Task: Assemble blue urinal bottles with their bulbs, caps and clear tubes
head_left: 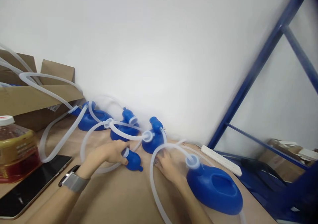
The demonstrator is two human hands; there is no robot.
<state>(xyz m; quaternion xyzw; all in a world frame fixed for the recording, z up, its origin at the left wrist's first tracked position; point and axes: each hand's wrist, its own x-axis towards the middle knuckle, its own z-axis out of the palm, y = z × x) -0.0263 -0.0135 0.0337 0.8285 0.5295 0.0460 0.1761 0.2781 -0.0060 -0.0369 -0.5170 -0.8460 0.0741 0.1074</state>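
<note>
My left hand is closed on a blue plastic funnel cup, gripping its pale rim; the narrow spout points right, just above the table. My right hand is low over the tabletop, its fingers drawn together; whatever they hold, if anything, is too small and blurred to name. Beside my right forearm lies a blue urinal bottle with a moulded handle, and a clear hose from its white neck ring loops past my right hand. Behind my hands, another blue bottle carries a blue funnel cup on top.
More blue bottles with hoses stand along the wall. At left are an open cardboard box, a drink bottle and a dark tablet. A white power strip and blue metal frame are at right.
</note>
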